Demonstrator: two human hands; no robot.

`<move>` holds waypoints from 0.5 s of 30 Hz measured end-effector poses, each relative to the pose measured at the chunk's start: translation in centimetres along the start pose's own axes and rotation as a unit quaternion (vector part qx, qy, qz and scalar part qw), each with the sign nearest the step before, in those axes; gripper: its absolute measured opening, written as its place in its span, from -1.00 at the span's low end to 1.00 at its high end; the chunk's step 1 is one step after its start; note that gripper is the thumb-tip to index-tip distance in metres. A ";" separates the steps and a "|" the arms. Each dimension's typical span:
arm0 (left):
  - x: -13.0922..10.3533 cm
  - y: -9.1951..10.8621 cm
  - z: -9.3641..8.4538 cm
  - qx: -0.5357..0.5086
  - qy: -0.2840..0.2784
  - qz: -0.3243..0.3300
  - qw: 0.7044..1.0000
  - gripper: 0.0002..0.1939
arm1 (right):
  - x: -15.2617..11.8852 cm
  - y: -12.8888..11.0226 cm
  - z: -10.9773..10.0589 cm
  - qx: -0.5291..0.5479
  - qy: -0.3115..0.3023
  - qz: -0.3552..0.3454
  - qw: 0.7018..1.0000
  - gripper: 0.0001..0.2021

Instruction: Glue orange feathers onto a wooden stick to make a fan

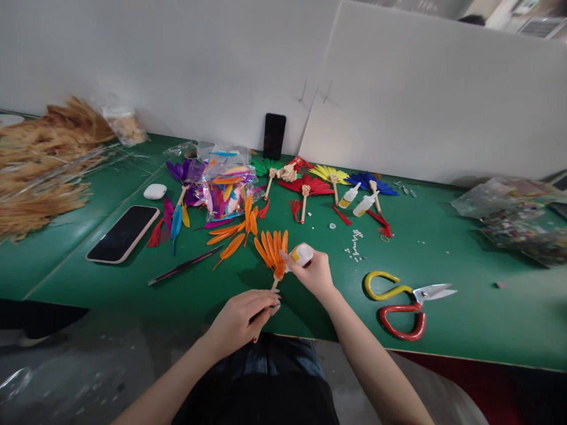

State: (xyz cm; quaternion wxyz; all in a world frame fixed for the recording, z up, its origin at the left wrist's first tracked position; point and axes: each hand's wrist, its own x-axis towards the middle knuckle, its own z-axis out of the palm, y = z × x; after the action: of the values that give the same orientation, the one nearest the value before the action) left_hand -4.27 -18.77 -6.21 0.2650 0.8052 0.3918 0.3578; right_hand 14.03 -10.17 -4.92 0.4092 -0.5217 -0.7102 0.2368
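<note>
My left hand [245, 319] is closed around the wooden handle of a small orange feather fan [271, 251] near the table's front edge. In my right hand [315, 273] is a white glue bottle [303, 254] with a yellow label, tipped so its nozzle end points toward the base of the feathers. My fingers partly hide the nozzle, so I cannot tell whether it touches. Loose orange feathers [230, 251] lie just left of the fan, beside dark tweezers [185, 265]. Small white beads [355, 245] are scattered to the right.
Yellow-and-red-handled scissors [401, 304] lie at right. Behind are a red fan [306, 186], a blue fan [371, 182], two glue bottles [357, 199] and bagged feathers [228, 192]. A phone [124, 234] and tan fibres [44, 165] lie left; a phone [274, 136] leans against the white board.
</note>
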 end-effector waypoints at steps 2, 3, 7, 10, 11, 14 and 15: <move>0.0 0.0 0.0 0.000 0.001 0.002 1.000 -0.82 | 0.0 0.0 0.0 -0.004 0.002 0.000 1.000 -0.64; 0.0 0.0 0.0 0.001 0.001 0.003 1.000 -0.82 | 0.0 0.0 0.0 -0.005 0.003 0.000 1.000 -0.64; 0.1 0.1 0.0 0.001 0.000 0.007 1.000 -0.82 | 0.0 -0.2 0.0 -0.007 0.003 -0.003 1.000 -0.64; 0.1 0.2 -0.1 0.000 0.002 0.007 1.000 -0.81 | 0.0 -0.1 0.0 -0.005 -0.002 -0.004 1.000 -0.63; 0.2 0.2 -0.1 -0.001 0.003 0.007 1.000 -0.81 | 0.0 -0.1 0.0 -0.005 -0.002 -0.003 1.000 -0.63; 0.1 0.2 -0.1 0.001 0.006 0.007 1.000 -0.81 | 0.0 0.1 0.0 -0.014 0.002 -0.004 1.000 -0.63; 0.1 0.2 -0.1 0.001 0.005 0.007 1.000 -0.81 | 0.0 0.1 0.0 -0.017 0.001 -0.006 1.000 -0.63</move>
State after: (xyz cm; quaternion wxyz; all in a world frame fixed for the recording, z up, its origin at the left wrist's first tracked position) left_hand -4.20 -18.73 -6.01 0.2593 0.8066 0.3877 0.3632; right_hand 14.11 -10.09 -4.99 0.4023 -0.5249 -0.7165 0.2217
